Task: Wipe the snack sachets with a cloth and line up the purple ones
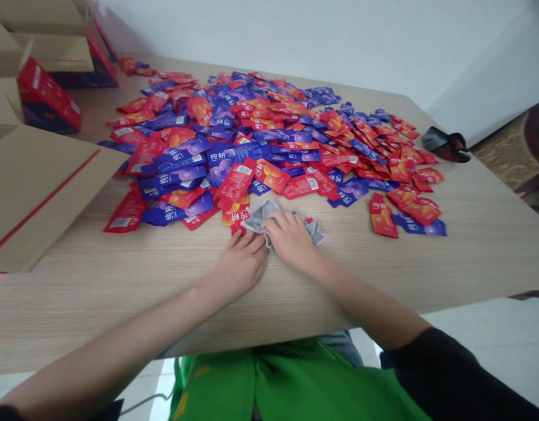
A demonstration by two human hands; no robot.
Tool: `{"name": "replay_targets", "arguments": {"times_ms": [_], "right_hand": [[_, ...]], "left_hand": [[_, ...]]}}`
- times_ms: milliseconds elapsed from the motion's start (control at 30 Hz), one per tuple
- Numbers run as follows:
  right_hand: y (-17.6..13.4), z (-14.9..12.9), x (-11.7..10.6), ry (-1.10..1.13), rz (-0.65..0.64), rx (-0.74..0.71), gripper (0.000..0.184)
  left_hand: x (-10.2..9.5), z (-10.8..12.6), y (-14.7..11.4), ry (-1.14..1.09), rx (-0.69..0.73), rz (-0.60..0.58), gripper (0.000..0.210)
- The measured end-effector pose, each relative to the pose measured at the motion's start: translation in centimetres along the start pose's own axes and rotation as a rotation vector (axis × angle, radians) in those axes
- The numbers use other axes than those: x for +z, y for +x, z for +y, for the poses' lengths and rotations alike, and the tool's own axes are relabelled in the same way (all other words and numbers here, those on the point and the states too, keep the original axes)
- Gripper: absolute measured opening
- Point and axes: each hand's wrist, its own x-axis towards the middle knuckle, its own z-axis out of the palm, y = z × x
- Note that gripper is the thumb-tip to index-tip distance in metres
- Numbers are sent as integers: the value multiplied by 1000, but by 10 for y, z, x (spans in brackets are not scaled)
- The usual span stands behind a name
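A crumpled grey cloth (261, 211) lies on the table at the front edge of a heap of packets. My right hand (292, 238) is closed over this cloth, its fingers bent into the fabric. My left hand (242, 262) rests just to the left with its fingers stretched forward, their tips by the cloth's lower edge and a red and orange packet (235, 215). Part of that packet is covered by the cloth. Several red sachets (235, 184) and blue-purple sachets (175, 211) lie right beyond my hands.
Open cardboard boxes (50, 99) stand at the left, a large flap (45, 193) reaching over the wooden table (164, 304). The heap spreads toward the white wall (296, 41). A dark, shiny object (446, 145) sits at the right edge. Several sachets (421, 209) lie at right.
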Motion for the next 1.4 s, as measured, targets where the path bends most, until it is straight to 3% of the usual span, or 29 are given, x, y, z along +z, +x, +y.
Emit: {"name": "replay_targets", "arguments": {"times_ms": [67, 167, 367, 467, 533, 667, 800, 933, 1000, 1133, 1267, 1400], "right_hand": [[-1, 0, 6, -77, -56, 25, 23], [-19, 25, 5, -125, -44, 171, 23], [-52, 82, -22, -150, -14, 414, 23], [-39, 69, -28, -86, 130, 387, 23], [-25, 45, -23, -24, 198, 279, 24], [-9, 5, -2, -23, 17, 40, 20], [-31, 25, 1, -113, -65, 161, 16], [-58, 74, -17, -189, -44, 335, 17], [-59, 83, -27, -214, -12, 361, 17], [-35, 50, -30, -162, 85, 244, 19], [-19, 7, -12, -110, -61, 22, 18], [-37, 20, -7, -113, -116, 124, 16]], "left_hand": [[-1, 0, 0, -5, -10, -4, 47], [-2, -1, 1, -16, -21, -23, 53], [-2, -3, 1, -30, -21, -32, 54], [-2, -3, 1, -22, -12, -26, 53], [-3, -1, 1, -14, -16, -29, 53], [-6, 0, 3, -5, -39, -45, 51], [-9, 1, 6, -5, -52, -68, 51], [-11, 1, 7, 0, -42, -88, 51], [-10, 1, 7, 5, -34, -80, 51], [-8, 2, 7, 20, -22, -40, 50], [-7, 3, 8, 17, -33, -35, 45], [-10, 5, 11, 9, -49, -69, 48]]}}
